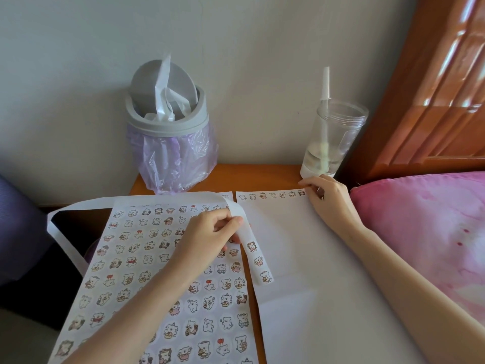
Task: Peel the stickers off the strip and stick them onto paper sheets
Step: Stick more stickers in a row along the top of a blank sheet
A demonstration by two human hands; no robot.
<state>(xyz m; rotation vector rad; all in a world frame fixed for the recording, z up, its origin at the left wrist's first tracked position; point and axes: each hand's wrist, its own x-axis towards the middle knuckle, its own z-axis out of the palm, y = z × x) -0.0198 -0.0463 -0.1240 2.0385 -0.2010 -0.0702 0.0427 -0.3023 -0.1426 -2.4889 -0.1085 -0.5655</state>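
Note:
My left hand (210, 231) pinches a long white sticker strip (258, 264) that loops off the table's left edge and ends with three bear stickers near the middle. Under that hand lies a paper sheet (136, 261) covered in several rows of bear stickers. To the right lies a second white paper sheet (296, 258) with one row of stickers (271, 195) along its top edge. My right hand (328, 199) presses its fingertips on the right end of that row, where a sticker sits under the fingers.
A grey bin (168, 122) with a purple bag stands at the back of the wooden table (252, 176). A clear cup with a straw (332, 140) stands just behind my right hand. A pink pillow (425, 232) and wooden headboard (430, 82) lie to the right.

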